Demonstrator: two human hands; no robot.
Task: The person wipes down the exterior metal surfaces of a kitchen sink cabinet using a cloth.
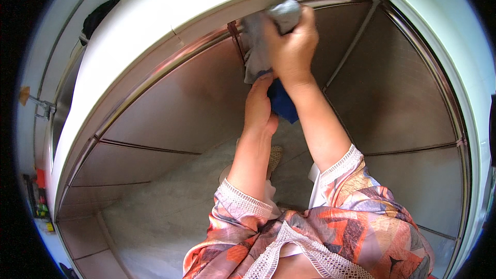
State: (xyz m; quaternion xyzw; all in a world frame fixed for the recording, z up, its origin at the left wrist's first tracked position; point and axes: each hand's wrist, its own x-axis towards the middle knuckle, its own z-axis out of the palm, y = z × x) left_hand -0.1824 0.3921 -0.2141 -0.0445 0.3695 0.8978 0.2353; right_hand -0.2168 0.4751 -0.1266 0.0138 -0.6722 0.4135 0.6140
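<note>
My right hand (294, 54) is closed around a silvery-grey bundle (287, 13), held up against the metal trim (337, 0) at the top of the brown cabinet fronts. A grey cloth (256, 52) hangs beside that hand; motion blur hides where it meets the bundle. Lower down, my left hand (259, 104) has its fingers on the cloth's bottom end and on a dark blue cloth (283, 102). The blue piece hangs between my two forearms. Whether the grey and blue parts are one piece cannot be made out.
A white countertop (128, 42) curves above the cabinet doors (182, 100), with more doors (403, 85) to the right. A black item (100, 19) and a metal fitting (46, 108) are at the far left. Below is a grey floor (162, 213), with a shoe (275, 157) showing.
</note>
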